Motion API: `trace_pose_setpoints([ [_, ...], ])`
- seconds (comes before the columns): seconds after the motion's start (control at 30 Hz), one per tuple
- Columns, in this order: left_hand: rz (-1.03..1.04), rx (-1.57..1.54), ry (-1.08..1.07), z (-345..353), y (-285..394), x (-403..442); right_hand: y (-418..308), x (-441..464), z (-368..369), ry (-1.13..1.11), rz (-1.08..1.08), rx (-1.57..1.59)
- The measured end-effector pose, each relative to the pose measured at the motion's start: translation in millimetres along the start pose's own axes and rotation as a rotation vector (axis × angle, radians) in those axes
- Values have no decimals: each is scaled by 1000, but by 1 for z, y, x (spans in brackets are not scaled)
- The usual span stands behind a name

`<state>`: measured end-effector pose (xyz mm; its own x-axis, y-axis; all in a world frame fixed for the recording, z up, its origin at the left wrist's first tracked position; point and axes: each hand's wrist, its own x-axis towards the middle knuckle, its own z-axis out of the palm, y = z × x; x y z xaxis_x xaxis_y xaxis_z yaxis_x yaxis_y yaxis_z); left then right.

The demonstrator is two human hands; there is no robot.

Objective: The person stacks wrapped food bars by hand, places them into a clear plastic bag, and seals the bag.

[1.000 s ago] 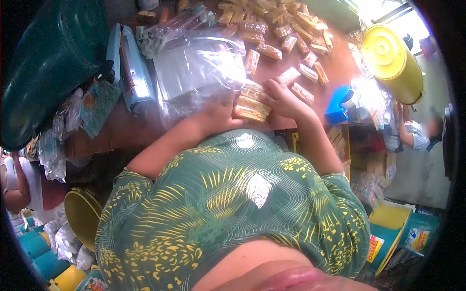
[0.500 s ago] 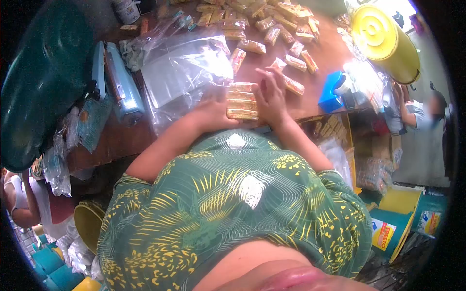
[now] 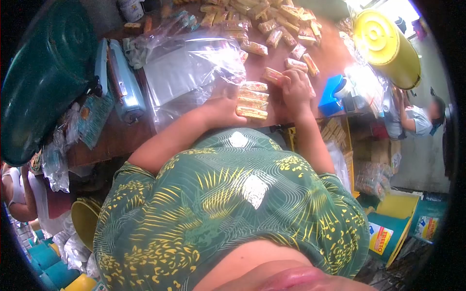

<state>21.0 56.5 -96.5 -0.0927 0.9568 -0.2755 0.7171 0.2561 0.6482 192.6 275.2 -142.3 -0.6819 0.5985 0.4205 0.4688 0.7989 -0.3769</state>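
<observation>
My left hand [image 3: 224,105] is closed round the left end of a stack of several wrapped bars [image 3: 252,100], lined up one beside another near the table's front edge. To the right, my right hand [image 3: 296,89] has its fingers closed on a single wrapped bar [image 3: 273,76], which points up and left toward the stack. Beyond my left hand lies a pile of clear plastic bags [image 3: 182,65]. Loose wrapped bars [image 3: 296,64] lie just past my right hand, and part of one shows beside its fingers.
A heap of wrapped bars [image 3: 264,12] covers the table's far side. A blue sealing device [image 3: 125,82] and dark green container [image 3: 53,72] are at left. At right are a blue box [image 3: 331,94], a yellow bucket [image 3: 388,46] and another person [image 3: 421,116]; another person sits lower left.
My right hand has moved away from the stack to the right and taken hold of a loose bar. My left hand stays at the stack, whose bars are now slightly fanned.
</observation>
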Motion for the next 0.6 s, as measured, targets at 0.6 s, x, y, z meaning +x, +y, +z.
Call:
trace_pose_setpoints([
  [0.6,239,43,149,29,-22,25,3,16,-2,-236,0,256],
])
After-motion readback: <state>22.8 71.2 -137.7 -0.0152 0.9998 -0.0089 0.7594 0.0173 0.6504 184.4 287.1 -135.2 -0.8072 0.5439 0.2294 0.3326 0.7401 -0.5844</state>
